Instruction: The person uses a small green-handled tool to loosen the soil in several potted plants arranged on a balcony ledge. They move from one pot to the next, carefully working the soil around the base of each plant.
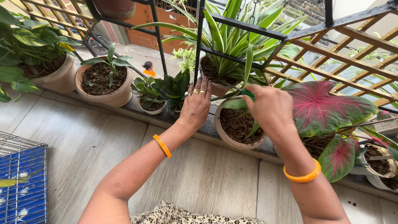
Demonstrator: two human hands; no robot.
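While the patterned fabric (195, 215) at the bottom edge of the frame is showing where the person is sitting, both forearms are reaching up over the pale floor tiles (91, 141), each wearing an orange bangle (162, 145). At the centre, the left hand (195, 105) is lying flat with fingers spread and released, resting against the rim of the round clay pot (222, 132) and closing on nothing. Just right of it, the right hand (269, 108) is clenching round a small green-handled tool (248, 94), whose working end is hidden, above the dark soil (236, 124). That soil is already looking loose and a long green leaf (234, 103) is leaning across it, so the tending appears partly done. Further right, a red-veined caladium (323, 108) is spreading. Beyond, along the ledge, a spider plant (236, 39) and a potted seedling (103, 79) at upper left are standing against the black railing (199, 41). A blue wire cage (23, 182) is sitting at lower left.
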